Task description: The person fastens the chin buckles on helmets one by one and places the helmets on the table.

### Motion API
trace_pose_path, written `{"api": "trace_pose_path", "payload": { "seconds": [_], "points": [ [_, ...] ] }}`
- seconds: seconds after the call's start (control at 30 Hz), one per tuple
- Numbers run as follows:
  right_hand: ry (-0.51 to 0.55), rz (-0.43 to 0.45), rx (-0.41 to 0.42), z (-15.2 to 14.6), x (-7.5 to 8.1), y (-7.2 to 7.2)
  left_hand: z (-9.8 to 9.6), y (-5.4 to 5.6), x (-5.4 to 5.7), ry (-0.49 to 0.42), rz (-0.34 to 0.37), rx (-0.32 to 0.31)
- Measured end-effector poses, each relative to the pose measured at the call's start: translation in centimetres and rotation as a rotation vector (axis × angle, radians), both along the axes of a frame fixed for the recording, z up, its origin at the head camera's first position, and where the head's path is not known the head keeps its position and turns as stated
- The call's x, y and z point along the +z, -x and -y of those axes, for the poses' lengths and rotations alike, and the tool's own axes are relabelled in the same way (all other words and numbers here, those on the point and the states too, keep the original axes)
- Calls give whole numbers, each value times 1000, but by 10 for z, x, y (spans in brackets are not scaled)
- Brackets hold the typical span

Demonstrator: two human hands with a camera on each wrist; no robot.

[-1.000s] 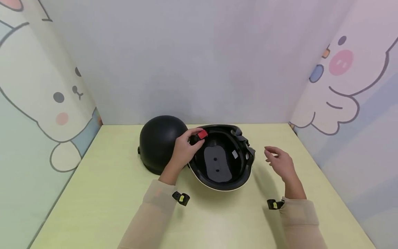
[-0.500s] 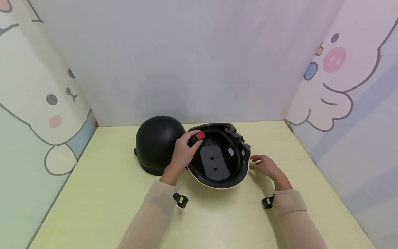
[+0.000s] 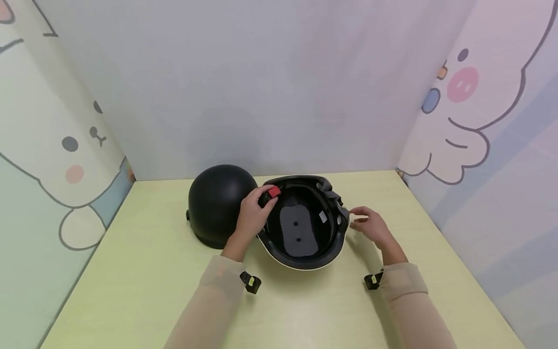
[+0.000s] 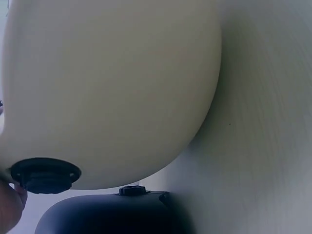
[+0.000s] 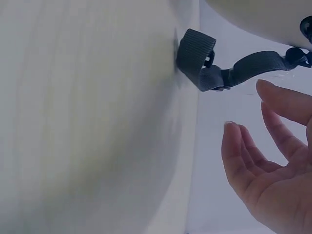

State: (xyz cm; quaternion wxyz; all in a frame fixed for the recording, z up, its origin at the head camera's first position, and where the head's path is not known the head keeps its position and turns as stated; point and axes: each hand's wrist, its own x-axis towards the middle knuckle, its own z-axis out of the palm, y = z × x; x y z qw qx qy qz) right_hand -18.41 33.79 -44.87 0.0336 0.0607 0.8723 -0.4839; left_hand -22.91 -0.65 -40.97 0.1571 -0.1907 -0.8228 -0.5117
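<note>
A cream helmet lies upside down on the table, its black interior point(image 3: 272, 237) facing up with a grey pad point(image 3: 298, 230) inside. My left hand point(image 3: 253, 213) is at its left rim, with thumb and fingers pinching a black-and-red buckle point(image 3: 271, 192). From the left wrist the helmet's cream shell point(image 4: 112, 92) fills the view, with a black round fitting point(image 4: 46, 174) on its side. My right hand point(image 3: 370, 225) is beside the right rim; in the right wrist view its fingers are loosely bent and hold nothing. A grey strap point(image 5: 261, 66) hangs from the shell just beyond them.
A black helmet point(image 3: 222, 203) rests dome up to the left, close against the cream one. The pale yellow table point(image 3: 305, 310) meets a grey back wall point(image 3: 270, 87), and printed cartoon walls stand on both sides.
My right hand has moved left to the helmet's right rim. The left hand still holds the buckle at the left rim. The whole head view has shifted slightly.
</note>
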Motion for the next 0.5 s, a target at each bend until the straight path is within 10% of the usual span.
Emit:
{"api": "trace_pose_path", "payload": {
  "seconds": [0.5],
  "points": [
    [-59, -32, 135, 18, 4, 30, -1, 1, -1, 15, -27, -4]
  ]
}}
